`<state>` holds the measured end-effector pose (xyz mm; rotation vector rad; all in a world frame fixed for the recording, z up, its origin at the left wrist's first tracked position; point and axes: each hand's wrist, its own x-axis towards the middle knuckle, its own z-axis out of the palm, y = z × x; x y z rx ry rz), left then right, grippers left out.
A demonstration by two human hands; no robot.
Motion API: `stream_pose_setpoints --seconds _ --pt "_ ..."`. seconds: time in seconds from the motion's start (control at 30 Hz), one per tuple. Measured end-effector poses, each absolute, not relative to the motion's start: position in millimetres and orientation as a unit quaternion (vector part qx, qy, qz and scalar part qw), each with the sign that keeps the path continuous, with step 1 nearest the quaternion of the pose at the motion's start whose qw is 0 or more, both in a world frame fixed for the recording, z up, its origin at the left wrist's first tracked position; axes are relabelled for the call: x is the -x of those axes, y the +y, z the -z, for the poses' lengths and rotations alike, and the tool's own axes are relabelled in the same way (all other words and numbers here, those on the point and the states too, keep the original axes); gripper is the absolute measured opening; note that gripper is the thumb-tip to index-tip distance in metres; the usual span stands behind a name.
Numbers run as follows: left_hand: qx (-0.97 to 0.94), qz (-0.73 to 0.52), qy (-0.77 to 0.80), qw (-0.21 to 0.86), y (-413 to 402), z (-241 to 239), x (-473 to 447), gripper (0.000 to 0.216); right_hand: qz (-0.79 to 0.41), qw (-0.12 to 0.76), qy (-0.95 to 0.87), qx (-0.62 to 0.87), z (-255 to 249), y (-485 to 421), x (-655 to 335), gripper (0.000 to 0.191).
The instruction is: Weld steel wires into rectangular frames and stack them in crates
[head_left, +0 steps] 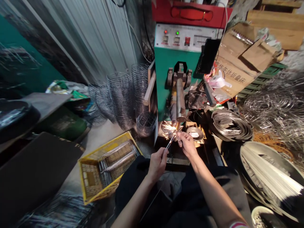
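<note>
My left hand (157,162) is closed around the near end of a thin metal rod (169,144) that points up toward the electrode of a green and red spot welding machine (182,53). My right hand (186,142) pinches something small and hidden at the rod's far tip. Sparks (171,129) flare where the rod's tip meets the copper electrode arm (180,99). Both hands sit close together just below the electrode.
A yellow plastic crate (104,166) with metal rods sits at lower left. Stacked wire cages (122,98) stand left of the machine. Coiled wire (230,125), a round tray of straight rods (268,174) and a cardboard box (242,60) lie at right.
</note>
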<state>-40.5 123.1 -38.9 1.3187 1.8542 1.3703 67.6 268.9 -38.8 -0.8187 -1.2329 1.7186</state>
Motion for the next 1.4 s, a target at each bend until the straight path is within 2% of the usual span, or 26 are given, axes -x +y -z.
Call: stream_pose_setpoints --seconds 0.43,0.87,0.97,1.13,1.2,1.27,1.4 --pt "-0.549 -0.476 0.654 0.21 151 35 64 0.034 -0.635 0.464 -0.508 0.35 35 279 -71 0.046" --pt "-0.569 -0.456 0.637 0.251 169 23 93 0.038 -0.642 0.438 -0.516 0.361 39 285 -77 0.044" --pt "-0.603 -0.451 0.621 0.218 169 22 92 0.037 -0.644 0.371 -0.542 0.392 49 264 -98 0.047" --pt "-0.628 -0.408 0.639 0.176 119 31 108 0.026 -0.646 0.135 -0.639 0.394 85 202 -137 0.054" --pt "-0.598 -0.394 0.679 0.16 77 37 130 0.021 -0.631 0.078 -0.672 0.38 103 180 -148 0.053" --pt "-0.538 -0.401 0.728 0.142 27 43 158 0.019 -0.611 0.041 -0.698 0.371 121 163 -155 0.049" --pt "-0.274 -0.535 0.796 0.076 -55 70 222 0.023 -0.569 -0.014 -0.736 0.366 143 146 -160 0.045"
